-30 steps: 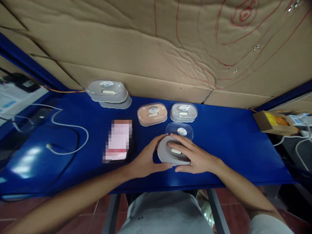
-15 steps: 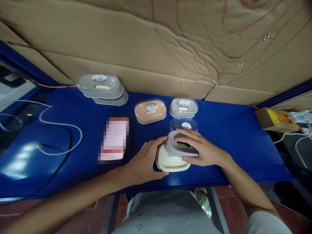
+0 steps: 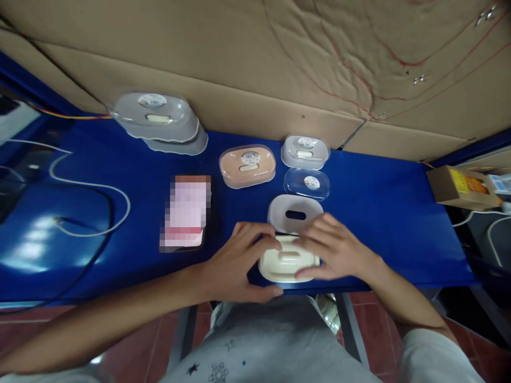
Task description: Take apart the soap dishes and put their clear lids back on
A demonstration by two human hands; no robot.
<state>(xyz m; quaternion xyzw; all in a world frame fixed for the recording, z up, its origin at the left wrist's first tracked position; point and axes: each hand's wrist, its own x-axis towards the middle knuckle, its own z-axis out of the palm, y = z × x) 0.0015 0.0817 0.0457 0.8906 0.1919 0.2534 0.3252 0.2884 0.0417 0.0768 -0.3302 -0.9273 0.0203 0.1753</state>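
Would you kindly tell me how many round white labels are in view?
4: one each on the upper grey container at left, the peach container, the small grey container and the loose clear lid. More may be hidden.

No legible text — labels (image 3: 250, 158) seem too small to read.

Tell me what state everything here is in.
Cream piece: uncovered, lying flat
Grey shell: off the cream piece
Loose clear cover: off, lying flat
Peach box: covered
Single grey box: covered
Stacked grey boxes: top one covered
Phone: screen lit
Carton: open
White cable: one end loose
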